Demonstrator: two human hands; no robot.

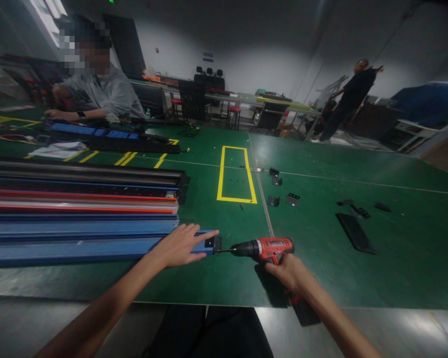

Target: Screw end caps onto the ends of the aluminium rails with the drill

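Note:
A red and black cordless drill [274, 247] is gripped in my right hand [289, 271], its long bit pointing left. The bit's tip meets the dark end cap [217, 243] on a long blue rail [108, 247]. My left hand [181, 243] lies flat across that rail close to the capped end, fingers spread, with the index finger stretched toward the cap. Beside it lie another blue rail [78, 226], a red-and-clear strip [78, 203] and dark rails [97, 171]. Any screw at the bit's tip is too small to make out.
Black brackets [293, 200] and a flat black plate [354, 232] are scattered on the green table [406, 238]. A yellow tape rectangle [237, 201] holds tiny parts. One person [104, 94] sits across the table at the left; another [354, 99] stands far right.

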